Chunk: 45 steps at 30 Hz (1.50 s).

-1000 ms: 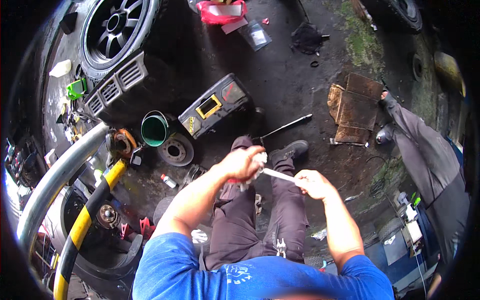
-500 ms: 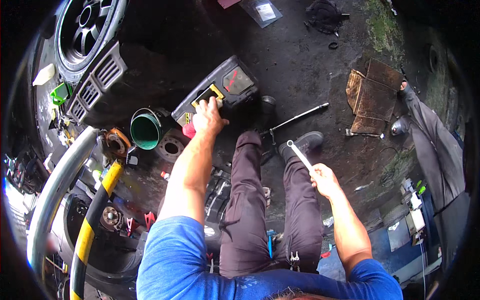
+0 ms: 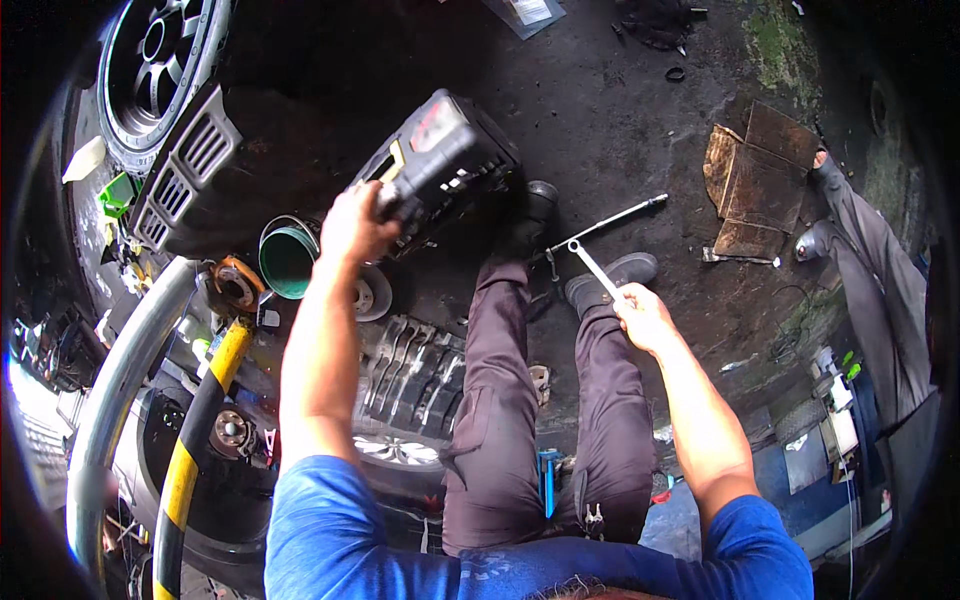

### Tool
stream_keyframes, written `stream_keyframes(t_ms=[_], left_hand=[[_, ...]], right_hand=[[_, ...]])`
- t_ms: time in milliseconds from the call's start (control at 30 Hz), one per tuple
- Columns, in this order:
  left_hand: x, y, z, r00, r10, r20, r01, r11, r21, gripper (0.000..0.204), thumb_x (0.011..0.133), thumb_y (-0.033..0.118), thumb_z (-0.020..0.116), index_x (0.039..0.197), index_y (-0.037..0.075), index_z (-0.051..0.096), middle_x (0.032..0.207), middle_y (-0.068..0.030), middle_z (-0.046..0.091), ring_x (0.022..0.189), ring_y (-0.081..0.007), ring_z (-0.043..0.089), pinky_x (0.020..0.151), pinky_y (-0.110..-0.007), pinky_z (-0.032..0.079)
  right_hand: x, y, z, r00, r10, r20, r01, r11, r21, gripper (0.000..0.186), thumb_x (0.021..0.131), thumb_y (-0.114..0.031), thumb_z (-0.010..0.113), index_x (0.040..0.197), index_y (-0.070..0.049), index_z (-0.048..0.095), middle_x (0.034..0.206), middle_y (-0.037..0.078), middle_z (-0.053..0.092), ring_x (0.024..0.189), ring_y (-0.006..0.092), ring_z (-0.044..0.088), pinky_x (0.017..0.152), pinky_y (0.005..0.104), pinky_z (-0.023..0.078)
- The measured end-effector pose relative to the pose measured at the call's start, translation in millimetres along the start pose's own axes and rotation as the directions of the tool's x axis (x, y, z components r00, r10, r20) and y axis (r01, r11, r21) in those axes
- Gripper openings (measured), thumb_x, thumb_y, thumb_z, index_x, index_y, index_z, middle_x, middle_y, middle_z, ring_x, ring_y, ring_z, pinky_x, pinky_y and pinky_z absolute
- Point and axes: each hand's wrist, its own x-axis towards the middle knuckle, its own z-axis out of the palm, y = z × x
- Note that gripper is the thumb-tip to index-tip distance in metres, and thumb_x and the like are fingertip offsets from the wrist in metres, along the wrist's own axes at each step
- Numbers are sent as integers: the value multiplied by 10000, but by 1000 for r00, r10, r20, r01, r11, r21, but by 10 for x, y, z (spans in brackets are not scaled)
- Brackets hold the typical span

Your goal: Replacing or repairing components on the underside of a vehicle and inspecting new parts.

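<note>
A rectangular black-and-grey plastic toolbox [image 3: 455, 150] with a yellow handle [image 3: 398, 155] appears tilted, slightly blurred, over the dark, stained floor [image 3: 590, 100], while a slender silver metal wrench [image 3: 594, 267] is held slantwise above the same floor, ring end exposed.

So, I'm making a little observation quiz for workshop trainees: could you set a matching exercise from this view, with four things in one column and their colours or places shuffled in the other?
Things:
1. Wrench
2. Toolbox
3. Bucket
4. Cardboard

Colours or places:
A. Brown and creased, to the right of the person's legs
B. Held in the right hand
C. Green on the inside
D. Dark, right at the left hand

Right pairs: 1-B, 2-D, 3-C, 4-A.
</note>
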Motion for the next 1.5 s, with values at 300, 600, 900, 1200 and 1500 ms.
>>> stream_keyframes(t_ms=[300, 600, 900, 1200, 1500], left_hand=[[716, -478, -575, 976, -144, -164, 133, 988, -74, 365, 790, 136, 578, 1144, 62, 623, 1096, -203, 640, 1034, -348, 613, 903, -416, 482], [515, 196, 393, 987, -106, -124, 112, 993, 45, 332, 778, 207, 651, 1088, 99, 600, 1032, -185, 596, 976, -361, 608, 849, -452, 497], [595, 201, 938, 960, -185, 208, 205, 976, -75, 232, 819, 145, 565, 1032, 60, 600, 939, -224, 662, 914, -395, 639, 815, -479, 496], [-4, 27, 608, 997, -74, -16, 73, 997, -30, 234, 807, 213, 601, 982, 65, 554, 914, -197, 646, 877, -387, 634, 767, -473, 497], [-16, -121, 414, 993, -113, 39, 115, 993, -30, 217, 807, 192, 609, 973, 66, 548, 934, -203, 643, 897, -403, 623, 779, -473, 490]], right_hand=[[154, -214, 250, 999, 29, 37, -27, 998, -54, 216, 872, -145, 629, 1039, -8, 629, 835, 67, 652, 726, 122, 601, 665, 281, 489], [194, -241, 104, 999, 30, -12, -30, 998, -48, 247, 870, -150, 633, 1075, -12, 634, 782, 40, 635, 672, 102, 576, 629, 269, 482], [398, -188, -75, 991, -59, -121, 57, 998, -17, 231, 878, -132, 626, 1075, -10, 638, 746, -4, 591, 646, 74, 534, 599, 244, 454], [876, -596, 85, 956, -293, -20, 241, 821, -517, 271, 900, -209, 568, 1123, -72, 637, 1039, 155, 638, 1013, 304, 612, 899, 397, 477], [1010, -1519, 899, 919, -370, 135, 365, 671, -645, 611, 897, -216, 586, 1429, -67, 327, 1373, 189, 437, 1301, 340, 407, 1075, 415, 366]])
